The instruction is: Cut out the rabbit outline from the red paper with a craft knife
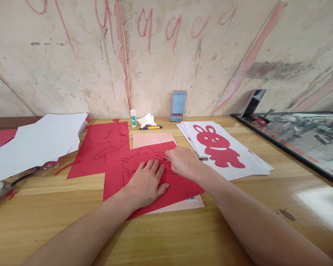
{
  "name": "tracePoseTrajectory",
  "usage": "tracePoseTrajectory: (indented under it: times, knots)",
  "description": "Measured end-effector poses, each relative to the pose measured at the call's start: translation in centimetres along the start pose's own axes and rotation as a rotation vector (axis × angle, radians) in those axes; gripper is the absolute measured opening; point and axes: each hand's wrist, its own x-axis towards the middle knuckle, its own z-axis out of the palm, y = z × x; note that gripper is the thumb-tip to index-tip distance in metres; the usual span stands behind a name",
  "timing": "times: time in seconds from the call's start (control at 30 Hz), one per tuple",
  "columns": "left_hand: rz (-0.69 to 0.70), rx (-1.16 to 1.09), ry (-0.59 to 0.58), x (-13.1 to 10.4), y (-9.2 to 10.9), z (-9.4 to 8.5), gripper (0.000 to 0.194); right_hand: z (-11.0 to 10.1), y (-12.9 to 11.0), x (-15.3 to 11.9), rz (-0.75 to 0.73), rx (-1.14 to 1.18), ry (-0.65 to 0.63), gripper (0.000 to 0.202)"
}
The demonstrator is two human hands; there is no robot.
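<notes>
At far left, white sheets (44, 136) lie in an uneven pile on the wooden table (72, 229). Beside them, a rear red sheet (83, 162) bears dark outlines, one with long ears; a thin red strip (68, 167) lies at its near left edge. The front red sheet (113, 192), also outlined, lies partly over a pink booklet (155, 138), overlapping the rear one.

The left hand (147, 181) presses on the front red sheet — palm down, fingers slightly spread, gripping nothing. Beyond it stand a glue stick (133, 119) and, just beside, a crumpled tissue (147, 120), with a yellow-and-blue pen (151, 128) in front.

The right hand (184, 160) is closed around a slim metallic tool (204, 158), its tip at the sheet's outlined area. A blurred blue object (178, 106) stands near the wall. Further right, a red rabbit cutout (222, 147) rests on white papers (255, 166); at far right, a black-framed panel (299, 129) shows reflections — its exact nature cannot be told.
</notes>
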Motion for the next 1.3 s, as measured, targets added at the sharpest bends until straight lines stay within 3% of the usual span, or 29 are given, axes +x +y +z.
tracePoseTrajectory:
  times: [1.3]
  knots:
    - [0.020, -0.052, -0.031, 0.13, -0.46, 0.30, 0.061, -0.18, 0.18, -0.45, 0.003, 0.055, -0.045, 0.020]
